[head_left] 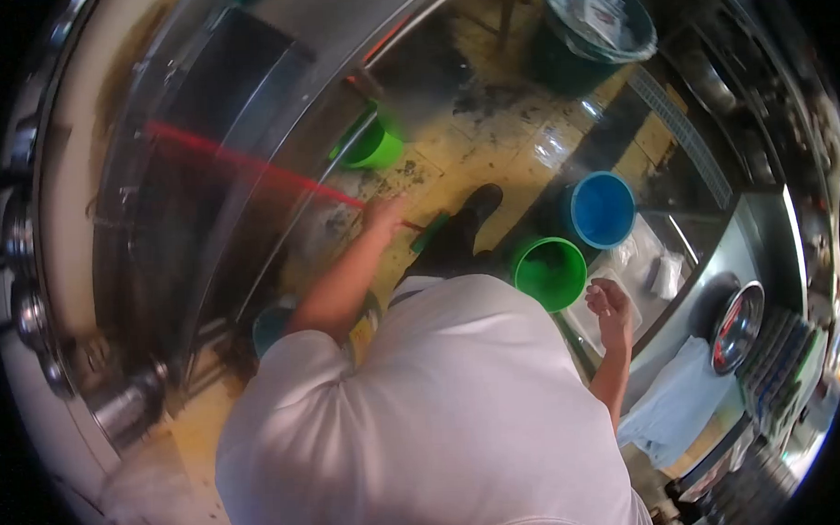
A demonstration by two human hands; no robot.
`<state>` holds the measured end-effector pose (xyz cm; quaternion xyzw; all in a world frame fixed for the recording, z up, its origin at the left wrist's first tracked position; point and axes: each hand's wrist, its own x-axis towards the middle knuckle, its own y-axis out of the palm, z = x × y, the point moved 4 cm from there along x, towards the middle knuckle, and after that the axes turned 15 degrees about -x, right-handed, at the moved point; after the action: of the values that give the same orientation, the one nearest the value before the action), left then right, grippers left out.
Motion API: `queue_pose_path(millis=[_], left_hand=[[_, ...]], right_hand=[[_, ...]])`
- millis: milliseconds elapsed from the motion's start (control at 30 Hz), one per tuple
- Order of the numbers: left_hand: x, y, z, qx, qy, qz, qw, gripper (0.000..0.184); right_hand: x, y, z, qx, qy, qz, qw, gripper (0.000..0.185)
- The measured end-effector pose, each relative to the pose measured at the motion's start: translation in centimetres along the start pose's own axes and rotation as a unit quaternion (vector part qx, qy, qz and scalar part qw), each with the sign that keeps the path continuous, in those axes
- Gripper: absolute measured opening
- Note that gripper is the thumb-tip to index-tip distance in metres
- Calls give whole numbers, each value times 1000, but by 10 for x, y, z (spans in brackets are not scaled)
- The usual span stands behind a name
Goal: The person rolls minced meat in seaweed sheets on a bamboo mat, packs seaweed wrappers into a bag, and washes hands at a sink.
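My left hand (382,216) is closed around the red handle (250,167) of a long broom, blurred along its upper length. Its green head (428,233) is low beside my dark shoe (483,201), partly hidden. At my right side, my right hand (611,304) hangs with its fingers loosely bent and a little apart; no held thing shows, and some white shows at the fingertips. Closest to it is a green bucket (550,275), with a blue bucket (603,210) just beyond.
A bright green bin (371,146) stands ahead on the wet, dark-stained yellow floor (435,174). Farther off is a large lined bin (575,67). Steel counters flank me; the right one carries a metal bowl (738,327) and a pale blue cloth (675,406). Pots line the left edge.
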<state>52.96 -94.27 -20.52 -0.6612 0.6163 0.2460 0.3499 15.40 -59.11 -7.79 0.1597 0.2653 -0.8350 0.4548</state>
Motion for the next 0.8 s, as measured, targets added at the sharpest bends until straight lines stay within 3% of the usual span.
queue_pose_path(millis=[67,167,233,400,533,600,700,800], left_hand=[[0,-62,4,-58,32,-93,993,41],[-21,-131,-37,-84,85,-174,977,87],[-6,-150,-60,-134,153,-212,956,86],[60,-170,-131,-57,290,-260,919,76],[100,-181,-111,-52,252,-289,922,54],[103,-185,-103,-39,235,-221,946,34],[48,-234,-81,-82,263,-209,938,27],[-27,-287,-72,-125,208,-251,937,28]], right_hand=[[0,9,-15,3,-7,31,999,22],[-1,20,-15,-17,10,67,998,20],[4,25,-19,-11,6,118,993,21],[10,25,16,-30,-13,156,987,23],[1,28,34,-139,7,141,980,21],[4,27,41,-151,6,146,978,20],[24,32,44,-161,-56,182,968,19],[49,58,65,-207,-108,175,956,19]])
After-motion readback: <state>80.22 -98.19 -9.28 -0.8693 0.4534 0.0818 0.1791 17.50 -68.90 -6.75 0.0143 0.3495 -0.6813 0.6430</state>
